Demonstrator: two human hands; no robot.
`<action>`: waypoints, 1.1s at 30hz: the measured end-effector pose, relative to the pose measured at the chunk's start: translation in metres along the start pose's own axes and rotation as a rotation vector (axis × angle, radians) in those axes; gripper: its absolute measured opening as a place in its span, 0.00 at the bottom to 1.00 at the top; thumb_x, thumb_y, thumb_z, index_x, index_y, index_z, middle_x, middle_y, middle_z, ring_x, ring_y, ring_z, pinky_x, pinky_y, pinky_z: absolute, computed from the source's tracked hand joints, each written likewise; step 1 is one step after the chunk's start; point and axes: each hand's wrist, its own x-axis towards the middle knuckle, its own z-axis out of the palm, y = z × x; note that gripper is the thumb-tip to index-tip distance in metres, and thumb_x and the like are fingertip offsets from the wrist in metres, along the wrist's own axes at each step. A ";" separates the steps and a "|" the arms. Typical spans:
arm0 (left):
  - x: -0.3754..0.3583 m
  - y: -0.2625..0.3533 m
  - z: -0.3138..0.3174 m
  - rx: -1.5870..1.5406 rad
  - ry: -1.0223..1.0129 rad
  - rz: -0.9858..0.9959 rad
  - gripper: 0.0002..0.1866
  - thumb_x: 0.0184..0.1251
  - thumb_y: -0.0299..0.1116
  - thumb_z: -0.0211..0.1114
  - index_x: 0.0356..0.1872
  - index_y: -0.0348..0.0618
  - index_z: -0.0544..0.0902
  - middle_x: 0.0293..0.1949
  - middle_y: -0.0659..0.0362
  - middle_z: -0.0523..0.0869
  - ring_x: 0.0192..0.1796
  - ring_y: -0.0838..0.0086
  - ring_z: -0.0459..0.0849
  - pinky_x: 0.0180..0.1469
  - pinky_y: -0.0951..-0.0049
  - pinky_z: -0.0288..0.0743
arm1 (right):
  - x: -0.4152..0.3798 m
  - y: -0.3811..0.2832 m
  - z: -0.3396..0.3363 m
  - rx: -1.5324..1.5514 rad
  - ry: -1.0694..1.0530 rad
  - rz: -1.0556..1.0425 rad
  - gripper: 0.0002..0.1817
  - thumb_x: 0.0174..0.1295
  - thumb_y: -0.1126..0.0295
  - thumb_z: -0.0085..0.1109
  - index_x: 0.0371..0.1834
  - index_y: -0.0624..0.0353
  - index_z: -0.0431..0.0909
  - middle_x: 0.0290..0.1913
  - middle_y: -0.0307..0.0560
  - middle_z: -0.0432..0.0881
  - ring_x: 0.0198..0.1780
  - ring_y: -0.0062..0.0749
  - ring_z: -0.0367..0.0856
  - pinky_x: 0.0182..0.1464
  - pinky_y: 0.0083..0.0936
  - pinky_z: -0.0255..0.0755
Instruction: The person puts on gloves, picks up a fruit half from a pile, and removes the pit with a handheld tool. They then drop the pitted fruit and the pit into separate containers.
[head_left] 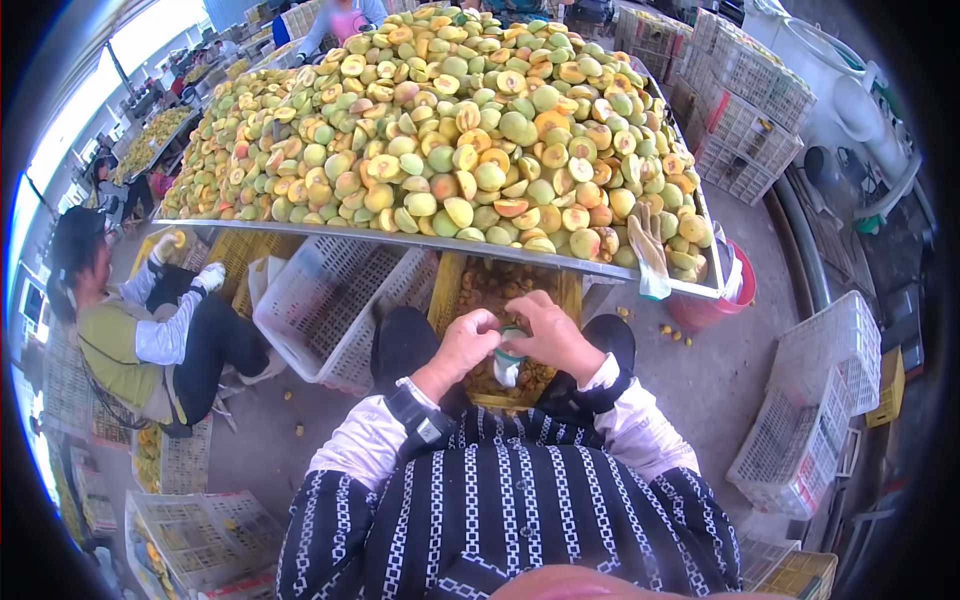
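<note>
Both my hands meet above a yellow crate (445, 292) of pits and fruit scraps between my knees. My left hand (463, 350) is closed, its fingertips pinching the side of a small white and green item (508, 362). My right hand (552, 338) curls over the other side of that item, fingers bent round it. What the item is I cannot make out; its white part hangs down. Beyond the hands a large heap of halved yellow-green fruit (450, 150) fills a metal-edged table (400, 233). A pale glove (650, 252) lies over the table's front right edge.
At the left a seated co-worker (130, 330) in white gloves is close to white crates (330, 310). A red bucket (705, 308) stands under the table's right corner. More crates (815, 400) stand at the right, with stacked crates (750, 110) behind.
</note>
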 end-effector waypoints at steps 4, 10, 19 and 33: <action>-0.002 0.009 0.014 -0.276 -0.053 -0.085 0.04 0.61 0.30 0.62 0.36 0.46 0.77 0.27 0.70 0.77 0.25 0.87 0.72 0.28 0.86 0.66 | 0.013 -0.063 -0.016 1.286 0.091 0.337 0.07 0.67 0.67 0.53 0.37 0.59 0.75 0.30 0.35 0.75 0.32 0.16 0.75 0.34 0.13 0.67; -0.005 0.012 0.020 -0.682 -0.024 -0.062 0.02 0.66 0.31 0.57 0.34 0.48 0.77 0.27 0.70 0.77 0.24 0.88 0.70 0.25 0.87 0.61 | 0.017 -0.045 0.025 1.319 0.231 0.356 0.14 0.69 0.64 0.47 0.25 0.56 0.71 0.22 0.34 0.70 0.25 0.15 0.64 0.28 0.15 0.56; -0.002 0.006 0.015 -0.610 0.187 0.016 0.02 0.69 0.30 0.57 0.35 0.47 0.76 0.28 0.69 0.77 0.27 0.88 0.71 0.29 0.86 0.65 | 0.011 -0.027 0.065 1.089 0.318 0.349 0.06 0.68 0.69 0.50 0.33 0.55 0.73 0.29 0.32 0.74 0.29 0.14 0.70 0.31 0.12 0.63; 0.004 -0.002 0.005 -0.357 0.314 0.333 0.02 0.65 0.26 0.61 0.36 0.39 0.79 0.34 0.64 0.80 0.36 0.83 0.76 0.39 0.81 0.71 | 0.012 0.013 0.055 0.843 -0.066 0.259 0.15 0.66 0.71 0.46 0.51 0.68 0.73 0.39 0.50 0.81 0.42 0.32 0.80 0.46 0.27 0.72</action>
